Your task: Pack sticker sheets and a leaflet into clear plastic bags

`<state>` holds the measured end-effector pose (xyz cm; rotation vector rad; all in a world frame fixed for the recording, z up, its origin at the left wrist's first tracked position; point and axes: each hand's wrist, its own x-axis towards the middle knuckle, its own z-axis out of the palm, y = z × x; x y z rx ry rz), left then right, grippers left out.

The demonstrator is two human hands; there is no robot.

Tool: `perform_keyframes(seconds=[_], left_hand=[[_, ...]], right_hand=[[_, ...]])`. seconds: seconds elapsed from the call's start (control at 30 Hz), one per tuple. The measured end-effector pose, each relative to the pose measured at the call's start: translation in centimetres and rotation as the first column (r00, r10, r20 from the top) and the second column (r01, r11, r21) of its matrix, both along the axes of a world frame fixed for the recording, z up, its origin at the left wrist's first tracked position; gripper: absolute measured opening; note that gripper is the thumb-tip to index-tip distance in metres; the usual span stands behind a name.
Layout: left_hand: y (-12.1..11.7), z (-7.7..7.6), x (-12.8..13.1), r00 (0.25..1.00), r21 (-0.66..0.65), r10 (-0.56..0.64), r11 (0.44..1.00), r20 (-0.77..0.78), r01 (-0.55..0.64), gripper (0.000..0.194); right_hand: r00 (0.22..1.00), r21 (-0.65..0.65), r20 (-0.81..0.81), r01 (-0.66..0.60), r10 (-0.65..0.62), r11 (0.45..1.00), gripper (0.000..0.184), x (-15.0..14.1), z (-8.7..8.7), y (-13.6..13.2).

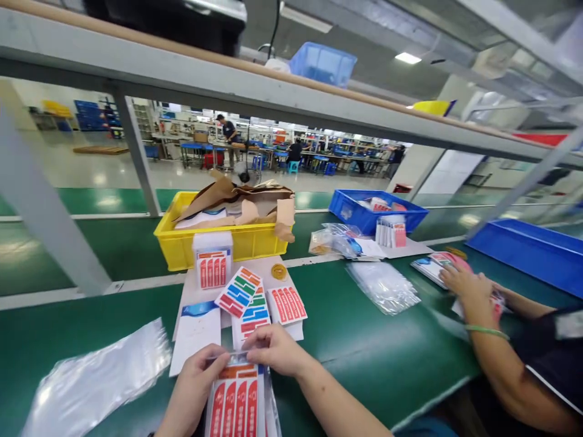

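Note:
Both my hands pinch the top edge of a clear plastic bag [237, 359] at the front of the green table. Inside the bag lie red-striped sticker sheets [234, 408], with orange and blue printing behind them. My left hand [197, 379] grips the bag's upper left edge, and my right hand [276, 351] grips its upper right. Just beyond my hands are colourful sticker sheets [239, 291], a stack of red-striped sheets [288, 304] and white booklets with a blue band [197, 331]. A filled bag [212, 267] stands upright against the yellow bin.
Flat empty bags [102, 376] lie at my left; more clear bags [382, 285] lie right of centre. A yellow bin [218, 240] holds brown paper. Blue bins [378, 209] stand farther right. A co-worker's hands [469, 285] handle sheets at the right. A shelf beam [273, 85] crosses above.

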<state>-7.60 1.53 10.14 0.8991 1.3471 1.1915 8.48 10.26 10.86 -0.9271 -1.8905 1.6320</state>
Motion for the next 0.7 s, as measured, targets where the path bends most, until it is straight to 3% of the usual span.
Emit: perform_keyframes(seconds=[0.2, 0.37, 0.47, 0.6, 0.7], left_hand=[[0.0, 0.3, 0.5, 0.999, -0.082, 0.016, 0.996, -0.036, -0.019, 0.033], [0.1, 0.0, 0.8, 0.999, -0.127, -0.050, 0.991, -0.016, 0.048, 0.033], [0.1, -0.3, 0.8, 0.988, -0.044, -0.073, 0.997, -0.133, 0.068, 0.029], [0.3, -0.5, 0.8, 0.952, 0.097, -0.061, 0.991, -0.299, 0.094, 0.022], [0.6, -0.2, 0.2, 0.912, 0.256, 0.040, 0.964, -0.409, 0.073, 0.016]], right_hand=[[1.000, 0.055, 0.003, -0.003, 0.003, 0.998, 0.007, -0.3, -0.5, -0.5], [0.997, 0.281, 0.075, -0.036, 0.016, 0.959, 0.005, -0.2, -0.2, -0.9], [0.990, 0.396, 0.126, -0.101, 0.055, 0.913, 0.005, -0.6, 0.0, -1.2], [0.972, 0.559, 0.225, -0.182, 0.063, 0.809, 0.011, -0.7, 0.5, -1.2], [0.957, 0.654, 0.281, -0.245, 0.071, 0.715, 0.017, -0.4, 0.8, -0.5]])
